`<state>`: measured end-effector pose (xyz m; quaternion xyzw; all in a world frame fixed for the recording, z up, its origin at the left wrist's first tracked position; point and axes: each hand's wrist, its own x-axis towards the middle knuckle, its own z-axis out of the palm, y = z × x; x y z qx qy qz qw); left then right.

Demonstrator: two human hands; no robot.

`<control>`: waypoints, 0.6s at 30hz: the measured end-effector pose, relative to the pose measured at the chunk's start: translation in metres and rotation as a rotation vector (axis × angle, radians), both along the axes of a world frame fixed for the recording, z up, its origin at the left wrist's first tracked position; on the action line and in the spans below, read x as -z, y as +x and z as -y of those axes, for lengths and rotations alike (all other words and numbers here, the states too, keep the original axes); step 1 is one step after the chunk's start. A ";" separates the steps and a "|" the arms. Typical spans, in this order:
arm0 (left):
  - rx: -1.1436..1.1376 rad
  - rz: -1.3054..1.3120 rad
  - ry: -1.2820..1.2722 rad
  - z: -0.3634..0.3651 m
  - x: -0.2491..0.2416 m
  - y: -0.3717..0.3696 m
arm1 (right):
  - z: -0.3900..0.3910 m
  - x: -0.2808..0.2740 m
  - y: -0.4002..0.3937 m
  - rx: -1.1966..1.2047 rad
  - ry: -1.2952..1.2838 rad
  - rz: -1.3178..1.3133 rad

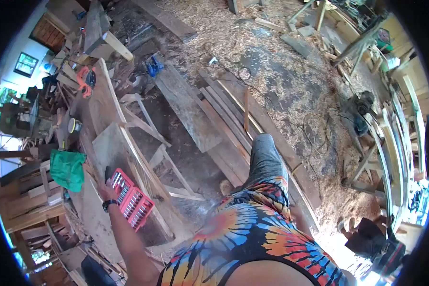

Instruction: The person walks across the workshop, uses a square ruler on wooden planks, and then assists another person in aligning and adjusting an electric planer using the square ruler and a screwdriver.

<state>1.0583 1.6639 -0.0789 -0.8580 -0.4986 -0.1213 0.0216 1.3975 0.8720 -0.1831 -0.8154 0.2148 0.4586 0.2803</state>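
An open red case (pixel 130 199) with rows of metallic socket pieces is at the left, over a wide wooden plank (pixel 107 145). Right at its left edge is my left hand (pixel 109 192), with a dark band on the wrist. A small black piece (pixel 107 172) shows just beyond that hand's fingers; whether the hand grips it or the case, I cannot tell. On the other side, my right hand (pixel 293 209) is low beside my leg, near the long boards (pixel 302 188), its fingers hidden from this view.
A green cloth bag (pixel 67 170) lies left of the plank. Farther along the bench is an orange-red tool (pixel 86 81). A blue clamp-like tool (pixel 154 66) sits at the far end of a loose board (pixel 188 109). Wood shavings (pixel 291 95) cover the floor; lumber (pixel 391 138) leans at right.
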 end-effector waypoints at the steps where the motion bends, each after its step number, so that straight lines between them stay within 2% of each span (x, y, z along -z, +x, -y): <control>1: -0.023 0.036 0.000 -0.001 -0.005 0.005 | -0.006 0.010 0.024 -0.004 0.018 -0.048; 2: -0.039 0.097 -0.027 0.004 -0.016 0.017 | -0.012 0.021 0.048 -0.008 0.035 -0.096; 3: -0.155 0.106 -0.073 0.010 -0.025 0.029 | -0.016 0.031 0.072 -0.019 0.048 -0.141; 5: -0.401 0.148 -0.159 0.059 -0.065 0.103 | -0.031 0.052 0.129 0.011 0.161 -0.143; 6: -0.476 0.154 -0.026 0.080 -0.038 0.132 | -0.056 0.083 0.177 -0.060 0.207 -0.145; 7: -0.433 0.164 0.119 0.089 0.000 0.138 | -0.078 0.097 0.217 -0.111 0.239 -0.152; 8: -0.443 0.118 -0.082 0.087 0.053 0.121 | -0.096 0.116 0.260 -0.156 0.263 -0.169; 9: -0.666 0.042 -0.293 0.134 0.014 0.203 | -0.096 0.138 0.298 -0.180 0.264 -0.187; 11: -0.566 0.013 -0.401 0.188 0.021 0.286 | -0.095 0.127 0.368 -0.177 0.259 -0.213; 14: -0.391 -0.003 -0.699 0.229 0.001 0.403 | -0.057 0.121 0.492 -0.134 0.287 -0.141; 17: -0.297 -0.007 -0.773 0.257 0.007 0.478 | -0.018 0.135 0.663 -0.183 0.359 0.127; 18: -0.278 0.006 -0.776 0.259 0.015 0.492 | -0.023 0.137 0.720 -0.287 0.344 0.269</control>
